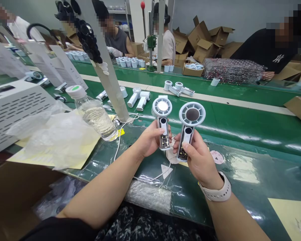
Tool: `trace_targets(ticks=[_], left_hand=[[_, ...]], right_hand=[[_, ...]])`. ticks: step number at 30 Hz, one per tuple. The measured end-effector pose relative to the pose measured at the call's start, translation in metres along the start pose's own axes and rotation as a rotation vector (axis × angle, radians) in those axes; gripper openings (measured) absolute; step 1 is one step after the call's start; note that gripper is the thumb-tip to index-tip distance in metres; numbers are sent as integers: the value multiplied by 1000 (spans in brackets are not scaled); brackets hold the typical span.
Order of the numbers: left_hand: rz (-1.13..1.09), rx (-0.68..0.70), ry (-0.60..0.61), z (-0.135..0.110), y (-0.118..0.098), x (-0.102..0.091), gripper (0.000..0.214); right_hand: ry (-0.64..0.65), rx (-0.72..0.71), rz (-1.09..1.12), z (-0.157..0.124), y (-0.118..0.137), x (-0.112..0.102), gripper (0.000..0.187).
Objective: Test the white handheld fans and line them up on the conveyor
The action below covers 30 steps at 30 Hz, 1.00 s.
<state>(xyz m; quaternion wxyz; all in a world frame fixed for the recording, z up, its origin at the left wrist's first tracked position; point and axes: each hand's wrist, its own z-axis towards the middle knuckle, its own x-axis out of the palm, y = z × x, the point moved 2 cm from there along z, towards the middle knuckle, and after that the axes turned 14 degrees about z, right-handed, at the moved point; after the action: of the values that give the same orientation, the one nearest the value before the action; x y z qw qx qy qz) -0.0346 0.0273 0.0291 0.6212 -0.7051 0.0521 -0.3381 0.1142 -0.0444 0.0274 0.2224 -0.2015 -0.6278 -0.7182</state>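
The left hand (149,139) grips a round-headed fan (163,132) with a clear plastic handle. The right hand (198,160) clamps a matching fan (192,114) with a dark centre above the glossy green worktop (243,170).

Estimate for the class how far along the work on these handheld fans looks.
Done-looking: white handled units lie on the green conveyor belt. In hand: the left hand grips a clear-handled fan, the right hand another clear-handled fan. Left: rows of white round parts stand along the far belt.
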Motion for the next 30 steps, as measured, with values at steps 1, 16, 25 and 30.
trace_targets(ticks=[1, 16, 25, 30], left_hand=[[-8, -1, 3, 0, 0, 0, 44], [101, -16, -92, -2, -2, 4, 47], [136, -7, -102, 0, -5, 4, 46], [69, 14, -163, 3, -4, 1, 47]], right_hand=[[-2, -6, 2, 0, 0, 0, 29], [-20, 82, 43, 3, -4, -2, 28], [-114, 92, 6, 4, -3, -4, 32], [-230, 112, -25, 6, -4, -6, 29]])
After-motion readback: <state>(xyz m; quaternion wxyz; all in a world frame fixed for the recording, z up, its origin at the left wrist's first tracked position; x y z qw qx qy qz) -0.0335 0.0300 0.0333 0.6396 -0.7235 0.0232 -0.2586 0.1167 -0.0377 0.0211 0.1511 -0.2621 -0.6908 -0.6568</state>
